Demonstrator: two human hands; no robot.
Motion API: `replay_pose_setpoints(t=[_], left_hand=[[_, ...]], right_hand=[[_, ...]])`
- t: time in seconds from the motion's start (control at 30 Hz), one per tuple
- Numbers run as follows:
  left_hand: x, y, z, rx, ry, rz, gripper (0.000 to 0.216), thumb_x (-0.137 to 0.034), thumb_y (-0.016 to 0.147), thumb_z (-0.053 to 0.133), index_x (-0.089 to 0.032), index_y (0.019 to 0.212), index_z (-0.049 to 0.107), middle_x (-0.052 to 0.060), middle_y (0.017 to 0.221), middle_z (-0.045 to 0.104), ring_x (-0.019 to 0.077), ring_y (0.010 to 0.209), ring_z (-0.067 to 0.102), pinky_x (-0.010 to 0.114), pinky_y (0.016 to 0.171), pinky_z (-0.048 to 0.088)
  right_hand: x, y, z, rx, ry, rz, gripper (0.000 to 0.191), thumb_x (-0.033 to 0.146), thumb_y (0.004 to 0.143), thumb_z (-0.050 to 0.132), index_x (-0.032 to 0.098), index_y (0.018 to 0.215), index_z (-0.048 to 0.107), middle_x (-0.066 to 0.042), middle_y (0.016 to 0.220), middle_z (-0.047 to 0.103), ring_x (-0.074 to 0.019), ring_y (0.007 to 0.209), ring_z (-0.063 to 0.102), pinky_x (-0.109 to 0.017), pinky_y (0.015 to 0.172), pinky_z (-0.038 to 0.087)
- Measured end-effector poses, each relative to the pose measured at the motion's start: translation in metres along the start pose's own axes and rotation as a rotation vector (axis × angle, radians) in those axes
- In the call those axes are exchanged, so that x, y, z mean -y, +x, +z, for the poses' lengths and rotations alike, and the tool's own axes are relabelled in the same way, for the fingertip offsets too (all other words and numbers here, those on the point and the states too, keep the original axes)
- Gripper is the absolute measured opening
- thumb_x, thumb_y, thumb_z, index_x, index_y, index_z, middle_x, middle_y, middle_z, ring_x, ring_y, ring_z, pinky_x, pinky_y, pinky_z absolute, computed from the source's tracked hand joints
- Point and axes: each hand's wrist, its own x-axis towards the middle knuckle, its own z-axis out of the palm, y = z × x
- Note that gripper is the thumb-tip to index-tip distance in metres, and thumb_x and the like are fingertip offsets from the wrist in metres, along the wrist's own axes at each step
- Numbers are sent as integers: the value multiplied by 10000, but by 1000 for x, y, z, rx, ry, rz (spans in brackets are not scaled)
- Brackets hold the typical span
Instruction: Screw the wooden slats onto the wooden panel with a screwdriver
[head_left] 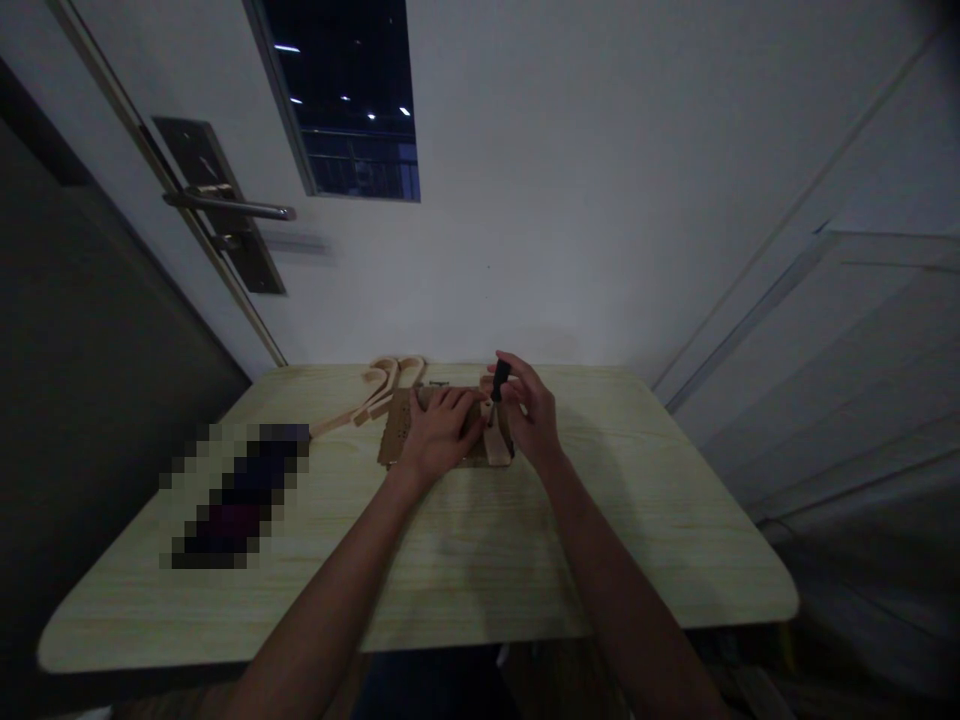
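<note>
My right hand (531,408) grips the black handle of a screwdriver (501,378) in its fingers. The screwdriver stands nearly upright, its shaft pointing down at a pale strip of wood (495,446). Whether its tip sits in a screw is too small to tell. Under that strip lies a brown board or piece of cardboard (394,432) with small dark marks on its left side. My left hand (439,428) rests on the brown piece with fingers stretched to the right, hiding its middle. Just behind it are small dark pieces, perhaps screws (438,384).
Several curved wooden hooks (384,378) lie at the back left of the pale wooden table (637,560). A blurred-out dark object (244,495) is at the left. Behind the table stands a white door (540,200) with a metal handle (232,208).
</note>
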Motion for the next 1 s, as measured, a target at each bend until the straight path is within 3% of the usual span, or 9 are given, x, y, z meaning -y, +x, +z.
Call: replay_pose_setpoints(t=[0.23, 0.4, 0.53, 0.83, 1.0], left_hand=[[-1, 0, 1, -6, -1, -17, 343, -443, 965, 374, -288, 1256, 471, 58, 1333, 553, 276, 1279, 433, 717, 1089, 104], [-2, 0, 0, 6, -10, -14, 328, -428, 967, 376, -291, 1251, 466, 46, 1333, 553, 266, 1289, 419, 716, 1091, 102], [-4, 0, -2, 18, -13, -24, 333, -419, 965, 386, -298, 1267, 455, 48, 1345, 544, 261, 1292, 415, 706, 1102, 84], [-2, 0, 1, -11, -12, -9, 339, -427, 956, 411, -290, 1261, 472, 47, 1319, 564, 271, 1282, 426, 720, 1095, 77], [-2, -1, 0, -5, -25, -7, 326, -423, 965, 390, -298, 1253, 478, 40, 1316, 566, 254, 1276, 433, 704, 1106, 75]], right_hand=[[-5, 0, 3, -115, -127, -37, 349, 364, 846, 621, 316, 1189, 575, -29, 970, 579, -127, 733, 566, -249, 582, 559], [-1, -2, 3, -40, -52, -60, 311, 388, 923, 498, 306, 1218, 553, -64, 1115, 619, -170, 919, 626, -318, 721, 577], [-1, -3, 3, 18, 41, -46, 340, 407, 959, 416, 281, 1260, 512, -41, 949, 687, -155, 808, 665, -350, 773, 573], [-5, -1, 5, -185, -56, -15, 350, 363, 777, 704, 277, 1094, 584, 5, 844, 682, -132, 670, 651, -266, 591, 566], [0, -1, 1, -88, -30, -27, 293, 406, 905, 530, 292, 1171, 577, -49, 1043, 683, -162, 848, 680, -307, 690, 587]])
